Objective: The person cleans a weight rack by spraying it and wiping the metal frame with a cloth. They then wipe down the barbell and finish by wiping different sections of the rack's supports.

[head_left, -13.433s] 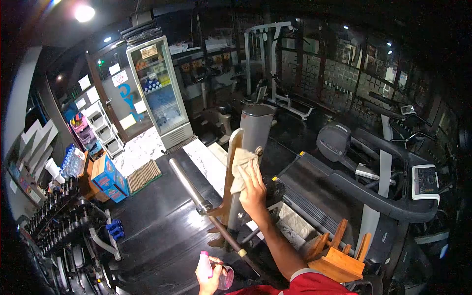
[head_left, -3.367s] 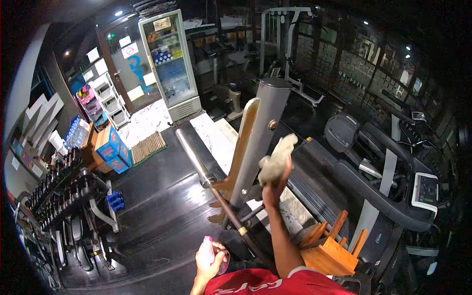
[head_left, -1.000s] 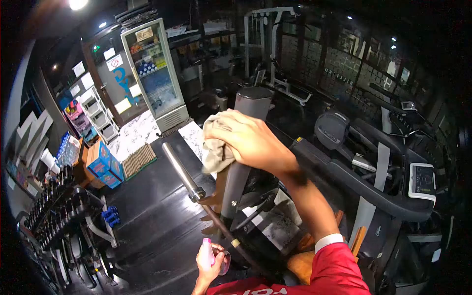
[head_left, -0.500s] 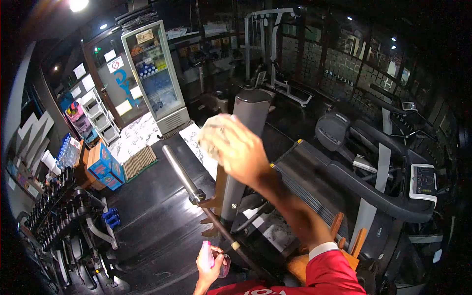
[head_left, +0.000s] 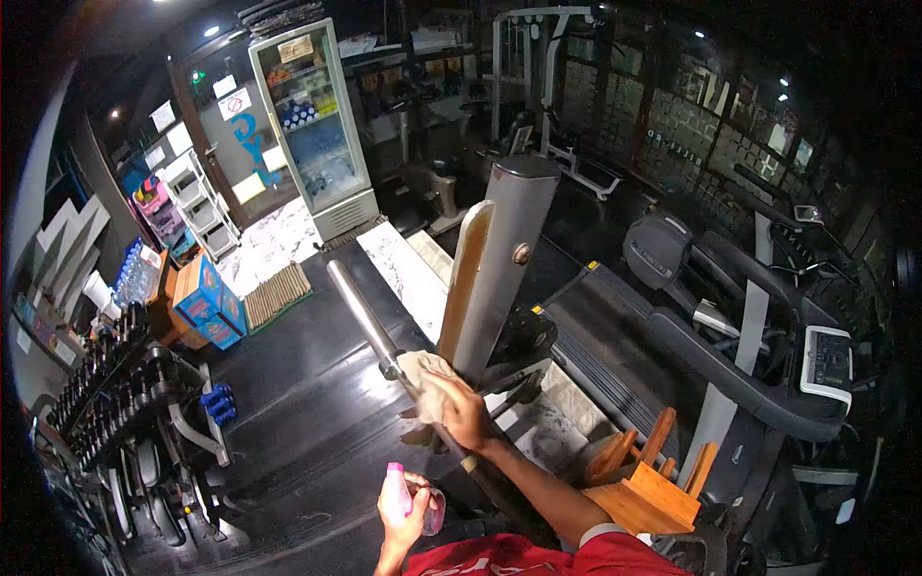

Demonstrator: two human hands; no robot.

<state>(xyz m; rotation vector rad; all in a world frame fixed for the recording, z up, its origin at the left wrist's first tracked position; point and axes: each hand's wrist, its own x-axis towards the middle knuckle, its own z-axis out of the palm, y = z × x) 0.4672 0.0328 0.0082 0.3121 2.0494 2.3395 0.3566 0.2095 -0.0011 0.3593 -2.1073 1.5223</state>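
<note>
My right hand is closed on a pale cloth, pressed against the barbell just below its shiny sleeve. Behind the cloth rises the grey upright post of a rack, with a worn brown and white strip along its side. Low in front of my body, my left hand grips a spray bottle with a pink top and a see-through body. The fingers wrap round it and hide part of it.
A dumbbell rack stands at the left, near a blue box. A glass-door fridge is at the back. To the right is a treadmill, with a wooden piece close by my right arm.
My right hand has come down with the cloth from in front of the upright post onto the barbell. My left hand still holds the spray bottle low down.
</note>
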